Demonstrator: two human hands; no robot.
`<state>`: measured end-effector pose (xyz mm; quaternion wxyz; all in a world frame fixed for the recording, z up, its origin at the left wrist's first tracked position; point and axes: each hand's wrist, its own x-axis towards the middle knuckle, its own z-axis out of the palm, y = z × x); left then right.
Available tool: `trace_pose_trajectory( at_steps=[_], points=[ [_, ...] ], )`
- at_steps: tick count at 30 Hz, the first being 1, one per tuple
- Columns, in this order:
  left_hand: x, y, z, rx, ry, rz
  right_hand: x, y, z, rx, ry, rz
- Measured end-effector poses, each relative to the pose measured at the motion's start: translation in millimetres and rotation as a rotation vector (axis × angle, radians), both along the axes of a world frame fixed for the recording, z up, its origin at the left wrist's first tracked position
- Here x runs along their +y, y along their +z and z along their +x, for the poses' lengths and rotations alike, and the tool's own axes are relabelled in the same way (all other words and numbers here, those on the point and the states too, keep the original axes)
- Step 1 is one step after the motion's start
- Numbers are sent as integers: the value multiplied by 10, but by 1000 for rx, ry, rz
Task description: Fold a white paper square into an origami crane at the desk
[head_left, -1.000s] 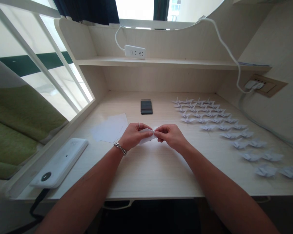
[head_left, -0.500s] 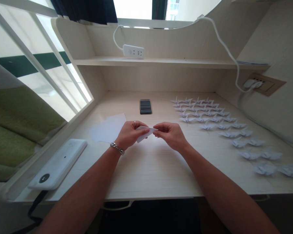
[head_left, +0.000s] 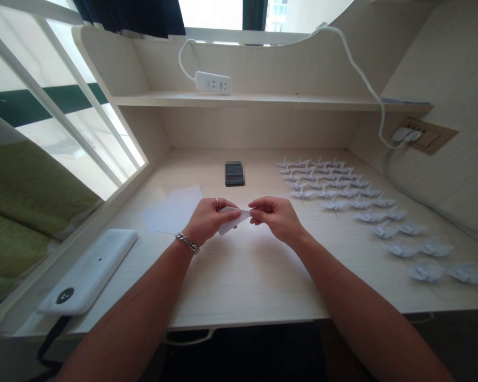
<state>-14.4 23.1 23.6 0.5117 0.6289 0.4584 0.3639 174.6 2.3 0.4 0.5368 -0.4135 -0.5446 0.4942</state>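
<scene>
A small folded piece of white paper (head_left: 233, 219) is held between my two hands, above the middle of the desk. My left hand (head_left: 212, 216) grips its left part, thumb on top and fingers behind. At its right corner, the thumb and fingertips of my right hand (head_left: 276, 216) are pinched together on the paper. Loose white paper sheets (head_left: 171, 209) lie just left of my left hand. To the right stand rows of folded white paper cranes (head_left: 334, 183). Part of the folded paper is hidden behind my left fingers.
A white power bank (head_left: 91, 270) with a black cable lies at the desk's left edge. Behind my hands is a dark, blurred flat object (head_left: 234, 174). A power strip (head_left: 212, 83) rests on the shelf (head_left: 263, 100), and a wall socket (head_left: 424, 135) is at right.
The view has shifted slightly, moving most things a little to the left. Both hands keep hold of the folded paper, and slightly more of it shows between them.
</scene>
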Motion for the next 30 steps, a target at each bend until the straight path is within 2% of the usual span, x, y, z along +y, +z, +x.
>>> trace_pose_trajectory(
  at_steps=[6,11,14,18,21,26,30],
  points=[
    [24,3,-32,0,22,-14,28,40,87,5,-65,-64],
    [20,-10,-7,16,3,-20,18,-26,29,-185,48,-14],
    [17,-22,4,17,-17,-31,20,-70,0,-273,64,-29],
    [20,-26,-1,18,-24,-23,43,-74,21,-233,94,-77],
    [23,-24,-9,21,-4,-27,49,-58,53,-195,58,-62],
    [28,-38,-16,7,-21,-39,22,-60,61,-352,53,46],
    [28,-48,-14,1,-31,-32,34,-80,42,-286,124,-47]
  ],
)
